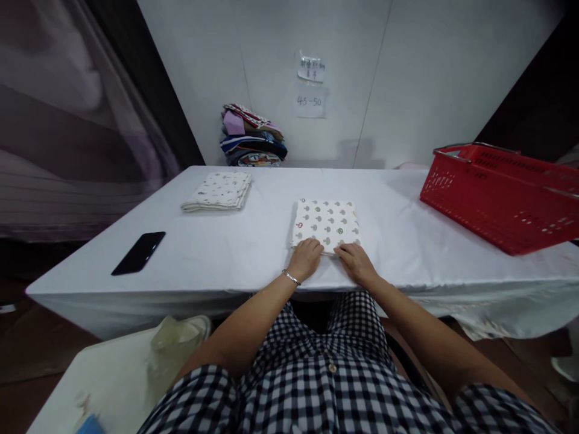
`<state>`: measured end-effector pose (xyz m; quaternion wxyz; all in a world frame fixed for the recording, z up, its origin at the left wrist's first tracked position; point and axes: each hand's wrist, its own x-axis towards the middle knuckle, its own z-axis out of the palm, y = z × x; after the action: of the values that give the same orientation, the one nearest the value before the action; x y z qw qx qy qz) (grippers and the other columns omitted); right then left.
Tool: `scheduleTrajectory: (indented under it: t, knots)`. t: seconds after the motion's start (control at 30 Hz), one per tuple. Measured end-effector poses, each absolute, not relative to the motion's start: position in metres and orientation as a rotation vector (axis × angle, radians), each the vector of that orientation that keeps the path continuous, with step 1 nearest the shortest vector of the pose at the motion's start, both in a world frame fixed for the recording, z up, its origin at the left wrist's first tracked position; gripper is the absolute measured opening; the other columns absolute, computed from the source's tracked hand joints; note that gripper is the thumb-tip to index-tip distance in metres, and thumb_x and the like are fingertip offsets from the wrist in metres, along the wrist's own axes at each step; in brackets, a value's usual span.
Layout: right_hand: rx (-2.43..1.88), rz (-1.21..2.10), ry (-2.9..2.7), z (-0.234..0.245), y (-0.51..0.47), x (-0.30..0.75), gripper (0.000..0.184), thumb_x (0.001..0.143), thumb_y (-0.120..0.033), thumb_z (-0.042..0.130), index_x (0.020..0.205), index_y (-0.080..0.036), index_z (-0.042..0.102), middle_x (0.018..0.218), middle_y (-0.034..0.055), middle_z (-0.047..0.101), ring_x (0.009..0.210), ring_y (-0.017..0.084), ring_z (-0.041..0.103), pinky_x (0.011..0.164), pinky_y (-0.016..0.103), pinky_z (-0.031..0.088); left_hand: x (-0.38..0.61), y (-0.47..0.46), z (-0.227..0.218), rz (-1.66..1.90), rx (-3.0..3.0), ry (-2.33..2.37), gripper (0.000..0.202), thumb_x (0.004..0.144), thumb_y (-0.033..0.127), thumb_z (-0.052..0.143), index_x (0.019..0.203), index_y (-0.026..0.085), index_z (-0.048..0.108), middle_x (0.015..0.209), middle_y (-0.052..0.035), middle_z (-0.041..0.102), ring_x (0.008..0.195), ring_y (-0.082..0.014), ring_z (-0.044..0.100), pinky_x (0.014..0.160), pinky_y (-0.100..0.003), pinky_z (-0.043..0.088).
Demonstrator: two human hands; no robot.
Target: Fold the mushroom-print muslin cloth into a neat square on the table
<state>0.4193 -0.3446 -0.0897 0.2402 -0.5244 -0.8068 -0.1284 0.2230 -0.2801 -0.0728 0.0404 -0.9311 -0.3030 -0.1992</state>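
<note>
A folded white cloth [326, 219] with grey tree-like prints and a few red and green marks lies flat on the table in front of me. My left hand [306, 259], with a bracelet at the wrist, is closed on its near edge, left of the middle. On the same edge, a little to the right, my right hand [356, 263] has its fingers curled over the fabric. The thumbs and the underside of the cloth are mostly hidden.
Another folded printed cloth [219, 190] lies left on the white-covered table [271, 259], with a black phone [139, 253] nearer its left edge. A red basket [502, 196] stands right. Stacked fabrics [253, 141] sit behind the table. A white surface [113, 380] is lower left.
</note>
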Motion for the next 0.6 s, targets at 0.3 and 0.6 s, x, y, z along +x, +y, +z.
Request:
scheduleTrajectory:
  t: [0.3,0.6]
  knots:
    - [-1.462,-0.384,-2.163,-0.0897,-0.3473,0.4109,0.028,0.087,-0.015,0.043,0.110,-0.018,0.060,0.101,0.0103,0.060,0.091,0.022,0.050,0.076,0.036,0.042,0.2288,-0.2781,-0.0764,-0.567,-2.803,-0.954,0.006,0.084,0.018,0.050,0.088,0.019,0.054,0.093,-0.0064,0.055,0.093,-0.0219,0.046,0.080,-0.037,0.038]
    - [-1.414,-0.319,-2.167,-0.0906,-0.3524,0.4139,0.033,0.084,-0.011,0.043,0.114,-0.016,0.056,0.103,0.0119,0.058,0.096,0.023,0.050,0.079,0.038,0.043,0.2209,-0.2772,-0.0792,-0.650,-2.812,-0.922,0.006,0.085,0.021,0.050,0.085,0.019,0.055,0.092,-0.0055,0.056,0.092,-0.0204,0.047,0.078,-0.036,0.037]
